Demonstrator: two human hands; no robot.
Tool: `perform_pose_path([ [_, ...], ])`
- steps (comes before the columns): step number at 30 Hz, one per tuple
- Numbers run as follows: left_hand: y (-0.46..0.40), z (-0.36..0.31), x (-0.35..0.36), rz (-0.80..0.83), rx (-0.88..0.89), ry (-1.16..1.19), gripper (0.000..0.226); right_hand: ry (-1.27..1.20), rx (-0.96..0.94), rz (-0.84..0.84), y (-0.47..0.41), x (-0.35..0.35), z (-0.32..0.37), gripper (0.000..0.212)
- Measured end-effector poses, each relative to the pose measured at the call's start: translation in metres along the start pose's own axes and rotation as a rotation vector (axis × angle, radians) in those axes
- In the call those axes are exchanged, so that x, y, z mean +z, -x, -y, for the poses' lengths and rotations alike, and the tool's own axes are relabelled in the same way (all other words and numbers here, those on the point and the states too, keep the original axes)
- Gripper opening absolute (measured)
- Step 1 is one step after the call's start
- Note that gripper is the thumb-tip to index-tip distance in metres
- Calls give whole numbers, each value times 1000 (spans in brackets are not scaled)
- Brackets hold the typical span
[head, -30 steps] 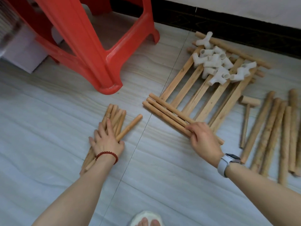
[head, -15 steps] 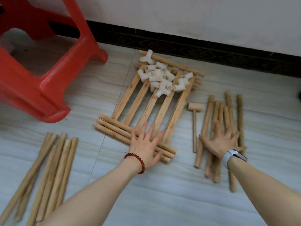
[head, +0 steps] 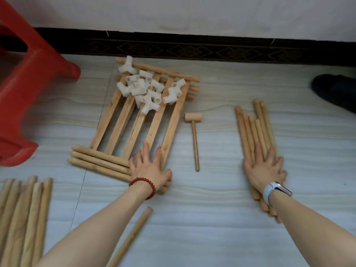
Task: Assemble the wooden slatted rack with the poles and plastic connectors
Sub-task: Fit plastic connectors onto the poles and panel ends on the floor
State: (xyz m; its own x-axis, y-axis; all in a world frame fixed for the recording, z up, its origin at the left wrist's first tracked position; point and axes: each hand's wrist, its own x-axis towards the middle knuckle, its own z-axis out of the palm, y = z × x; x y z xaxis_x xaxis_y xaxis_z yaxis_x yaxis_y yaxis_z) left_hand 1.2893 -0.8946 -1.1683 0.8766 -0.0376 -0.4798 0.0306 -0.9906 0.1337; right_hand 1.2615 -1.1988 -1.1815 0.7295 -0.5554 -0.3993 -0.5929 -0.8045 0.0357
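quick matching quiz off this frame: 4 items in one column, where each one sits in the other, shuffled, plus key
Items:
1. white connectors
2. wooden mallet
3. left hand
4. right hand

Places:
A. flat on the pole bundle at right
B. on the near end of the slatted panels
C. piled on the far end of the slatted panels
D. on the floor between the panels and the right poles

Pairs: 1-C, 2-D, 3-B, 4-A

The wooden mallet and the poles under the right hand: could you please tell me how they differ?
The wooden mallet has a block head on a thin handle; the poles are plain, thicker rods. The mallet lies alone, untouched; the poles lie bunched side by side under the flat right hand. Both are pale wood on the floor.
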Motion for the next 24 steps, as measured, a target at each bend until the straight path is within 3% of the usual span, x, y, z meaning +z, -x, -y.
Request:
perform_pose_path([
  [6,35,17,9,-54,99,13,80,-23,-22,30,15,-3,3,65],
  [9,69,30,13,-212,296,16,82,-108,-262,-108,29,-4,28,59],
  [11,93,42,21,-286,516,-34,70,-177,-499,-132,43,-4,58,49],
  [13,111,54,33,-183,586,-105,60,-278,-662,-76,58,-2,95,39],
  [16,124,63,48,65,432,-137,53,-576,-578,191,77,-1,152,42],
  [19,123,74,54,57,268,47,39,-846,-249,495,84,4,197,57],
  [24,119,136,45,-86,-21,66,32,-624,-152,369,83,11,220,50],
])
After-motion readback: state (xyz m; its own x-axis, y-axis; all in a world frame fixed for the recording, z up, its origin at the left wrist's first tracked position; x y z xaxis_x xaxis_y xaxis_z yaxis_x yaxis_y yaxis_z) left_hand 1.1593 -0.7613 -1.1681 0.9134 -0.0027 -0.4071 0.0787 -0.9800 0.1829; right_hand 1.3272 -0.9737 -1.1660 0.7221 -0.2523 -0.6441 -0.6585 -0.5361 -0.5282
